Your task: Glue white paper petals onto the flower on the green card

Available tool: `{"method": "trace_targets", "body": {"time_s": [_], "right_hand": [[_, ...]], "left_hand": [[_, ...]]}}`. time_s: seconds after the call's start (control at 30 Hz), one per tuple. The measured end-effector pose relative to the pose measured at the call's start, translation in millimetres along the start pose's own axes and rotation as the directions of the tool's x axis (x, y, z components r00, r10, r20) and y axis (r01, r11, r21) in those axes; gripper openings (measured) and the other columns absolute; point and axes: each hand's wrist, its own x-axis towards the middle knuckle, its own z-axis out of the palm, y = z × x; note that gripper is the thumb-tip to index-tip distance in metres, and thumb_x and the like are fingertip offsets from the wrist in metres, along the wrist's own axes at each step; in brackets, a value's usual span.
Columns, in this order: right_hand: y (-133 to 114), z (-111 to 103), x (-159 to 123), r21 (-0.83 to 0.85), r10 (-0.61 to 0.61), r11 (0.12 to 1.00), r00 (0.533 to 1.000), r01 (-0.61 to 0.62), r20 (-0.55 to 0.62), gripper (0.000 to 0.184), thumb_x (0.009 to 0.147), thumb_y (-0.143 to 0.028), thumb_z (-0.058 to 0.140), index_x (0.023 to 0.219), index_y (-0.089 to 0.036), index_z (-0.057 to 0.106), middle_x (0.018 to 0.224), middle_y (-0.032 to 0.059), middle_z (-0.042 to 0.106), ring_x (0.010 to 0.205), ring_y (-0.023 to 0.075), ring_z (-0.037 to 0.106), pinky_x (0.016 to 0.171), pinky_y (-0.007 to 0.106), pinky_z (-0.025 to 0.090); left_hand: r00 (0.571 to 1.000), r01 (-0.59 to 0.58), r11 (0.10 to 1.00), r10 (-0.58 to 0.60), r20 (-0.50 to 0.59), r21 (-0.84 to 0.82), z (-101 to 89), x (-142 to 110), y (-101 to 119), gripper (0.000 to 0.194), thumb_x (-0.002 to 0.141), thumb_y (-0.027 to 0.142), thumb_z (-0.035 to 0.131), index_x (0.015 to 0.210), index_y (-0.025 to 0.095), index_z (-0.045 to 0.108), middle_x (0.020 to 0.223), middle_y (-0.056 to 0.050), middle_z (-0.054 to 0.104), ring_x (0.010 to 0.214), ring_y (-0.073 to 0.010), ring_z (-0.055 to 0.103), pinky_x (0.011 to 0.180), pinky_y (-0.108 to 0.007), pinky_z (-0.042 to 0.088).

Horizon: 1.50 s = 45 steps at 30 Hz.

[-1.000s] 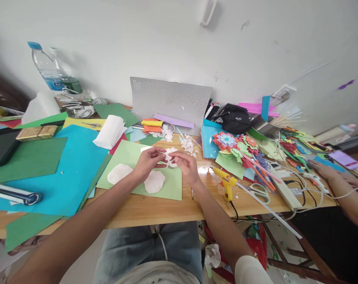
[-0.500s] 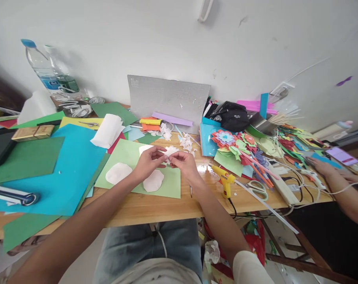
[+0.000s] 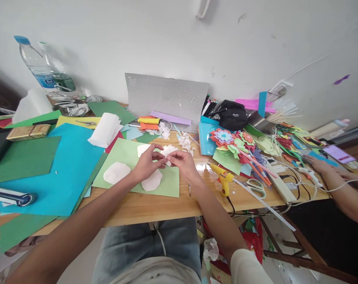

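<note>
Both hands meet above a light green paper sheet [image 3: 169, 185] and pinch a small white ruffled tissue paper piece [image 3: 169, 150] between them. My left hand [image 3: 148, 161] comes at it from the left with thumb and fingertips closed. From the right, my right hand [image 3: 183, 162] grips the same piece by its lower edge; the fingertips partly cover it. On the green sheet lie a white rounded paper piece [image 3: 117, 173] at the left and another white paper piece [image 3: 152, 180] below my left hand. A third white paper piece [image 3: 143, 149] shows partly behind that hand.
A yellow hot glue gun [image 3: 222, 177] and scissors [image 3: 255, 188] lie to the right, near paper flowers [image 3: 224, 138]. A tissue roll [image 3: 105, 130], blue paper [image 3: 75, 157] and a utility knife [image 3: 13, 196] are at the left. Another person's arm [image 3: 338, 181] rests at the far right.
The view has shifted slightly, so everything sits a little further left. Both hands keep their pinch on the white tissue piece, with only small finger movement.
</note>
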Motion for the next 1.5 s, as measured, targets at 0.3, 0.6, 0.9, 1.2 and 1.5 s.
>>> {"method": "trace_targets", "body": {"time_s": [0.3,0.6,0.9,1.2,1.5], "right_hand": [[5,-2,2,0.077,0.068,0.995,0.998,-0.068,0.005,0.028,0.062,-0.040,0.080,0.078,-0.019,0.074,0.073,0.0019,0.069,0.066,0.0131,0.062,0.064,0.027,0.053],[3,2,1,0.169,0.095,0.982,0.995,-0.088,-0.037,0.025,0.059,-0.037,0.080,0.075,-0.020,0.072,0.068,-0.0005,0.067,0.061,0.0121,0.060,0.062,0.027,0.053],[1,1,1,0.279,0.074,0.957,0.996,-0.085,0.047,0.008,0.063,-0.026,0.073,0.069,-0.021,0.072,0.072,-0.0002,0.067,0.067,0.0124,0.060,0.068,0.028,0.053],[-2,0,-3,0.046,-0.159,0.986,0.987,0.159,-0.014,0.013,0.074,-0.026,0.063,0.072,-0.023,0.075,0.078,0.0018,0.069,0.070,0.0149,0.062,0.071,0.030,0.053],[-2,-2,-3,-0.024,-0.226,0.974,0.974,0.226,0.007,0.017,0.078,-0.031,0.063,0.086,-0.023,0.075,0.084,0.0030,0.070,0.076,0.0163,0.063,0.071,0.030,0.053]], "left_hand": [[0.995,0.091,0.992,-0.094,-0.036,-0.089,-0.9,2,3,0.035,0.069,0.036,0.078,0.091,0.015,0.060,0.083,-0.004,0.067,0.075,-0.0171,0.067,0.076,-0.037,0.058],[0.994,0.106,0.986,-0.110,-0.020,-0.131,-0.8,1,2,0.028,0.067,0.036,0.078,0.082,0.016,0.064,0.079,-0.003,0.067,0.076,-0.0165,0.066,0.078,-0.037,0.058],[0.998,0.047,0.989,-0.051,-0.025,-0.142,0.5,0,6,0.020,0.070,0.033,0.074,0.081,0.017,0.068,0.078,-0.002,0.066,0.074,-0.0147,0.064,0.079,-0.037,0.057],[0.997,0.032,0.976,-0.048,-0.067,-0.217,1.5,-1,8,0.029,0.072,0.039,0.074,0.090,0.018,0.065,0.082,-0.003,0.066,0.079,-0.0171,0.064,0.078,-0.041,0.059],[0.993,0.020,0.982,-0.041,-0.106,-0.186,-1.8,2,0,0.030,0.071,0.036,0.077,0.090,0.016,0.064,0.081,-0.003,0.067,0.077,-0.0161,0.066,0.077,-0.038,0.059]]}}
